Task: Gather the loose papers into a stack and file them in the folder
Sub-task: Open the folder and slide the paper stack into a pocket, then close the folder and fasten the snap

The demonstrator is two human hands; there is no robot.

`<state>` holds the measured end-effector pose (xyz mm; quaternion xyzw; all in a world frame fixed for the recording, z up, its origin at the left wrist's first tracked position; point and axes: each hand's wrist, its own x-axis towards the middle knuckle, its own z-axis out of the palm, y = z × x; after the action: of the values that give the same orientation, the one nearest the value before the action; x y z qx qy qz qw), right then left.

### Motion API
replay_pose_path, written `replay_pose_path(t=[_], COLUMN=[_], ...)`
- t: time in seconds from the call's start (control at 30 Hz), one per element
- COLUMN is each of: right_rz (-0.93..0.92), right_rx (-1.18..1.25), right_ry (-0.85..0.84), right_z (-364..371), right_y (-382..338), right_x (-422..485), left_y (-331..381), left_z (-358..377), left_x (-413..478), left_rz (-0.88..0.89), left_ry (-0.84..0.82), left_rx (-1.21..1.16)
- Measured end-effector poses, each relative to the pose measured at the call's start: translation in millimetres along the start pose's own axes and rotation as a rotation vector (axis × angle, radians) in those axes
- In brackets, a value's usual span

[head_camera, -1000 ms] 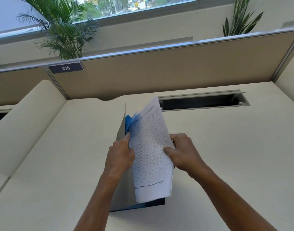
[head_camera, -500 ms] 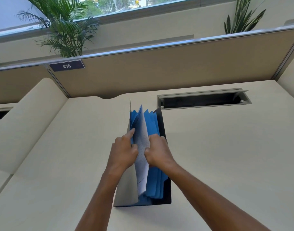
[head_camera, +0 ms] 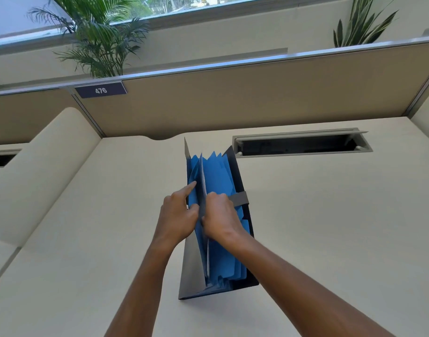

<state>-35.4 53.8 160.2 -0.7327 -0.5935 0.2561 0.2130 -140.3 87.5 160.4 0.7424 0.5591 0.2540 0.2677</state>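
Papers [head_camera: 204, 188] now sunk deeper into expanding folder [head_camera: 232, 239]; right hand [head_camera: 220, 220] pinches them, left hand [head_camera: 178, 215] spreads front pocket. Elastic strap [head_camera: 240, 198] just right of grip; cable hatch [head_camera: 303, 143] beyond.

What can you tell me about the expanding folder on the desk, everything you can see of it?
The folder is an accordion file with dark grey outer covers and blue inner dividers with notched tops. It stands open on the pale desk, fanned out. A grey strap crosses its right side. The left hand spreads a pocket near its left cover while the right hand pushes papers in.
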Motion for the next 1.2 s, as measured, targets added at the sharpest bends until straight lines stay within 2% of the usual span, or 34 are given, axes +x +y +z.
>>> replay_pose_path(t=[0.2, 0.27, 0.4, 0.53, 0.63, 0.7, 0.77, 0.83, 1.0, 1.2], right_rz=[0.018, -0.038, -0.197, -0.108, 0.077, 0.188, 0.199, 0.147, 0.181, 0.263], right_rx=[-0.035, -0.058, -0.144, -0.237, -0.070, 0.181, 0.371, 0.431, 0.511, 0.494], right_ry=[-0.023, 0.070, 0.367, 0.506, 0.443, 0.271, 0.138, 0.162, 0.246, 0.209], right_z=[-2, -11, -40, -45, -38, -33, -26, -16, 10, 29], right_y=[7, 9, 27, 66, 94, 110, 123, 130, 147, 163], right_x=[-2, -9, -23, -18, -8, -3, -3, -7, -14, -20], left_y=[-4, -5, -6, -6, -3, 0, 4, 9, 31, 32], left_z=[4, 4, 3, 3, 5, 8, 12, 18, 58, 124], left_x=[0, 2, 3, 5, 5, 4, 3, 3, -11, -28], left_rz=[-0.014, -0.015, -0.022, -0.030, -0.026, -0.022, -0.005, 0.016, 0.114, 0.132], left_ry=[-0.008, -0.001, 0.007, 0.010, -0.004, -0.016, -0.024, -0.034, 0.000, -0.078], left_rx=[0.004, 0.014, 0.010, 0.016, 0.026, 0.033, 0.060, 0.115, 0.355, 0.450])
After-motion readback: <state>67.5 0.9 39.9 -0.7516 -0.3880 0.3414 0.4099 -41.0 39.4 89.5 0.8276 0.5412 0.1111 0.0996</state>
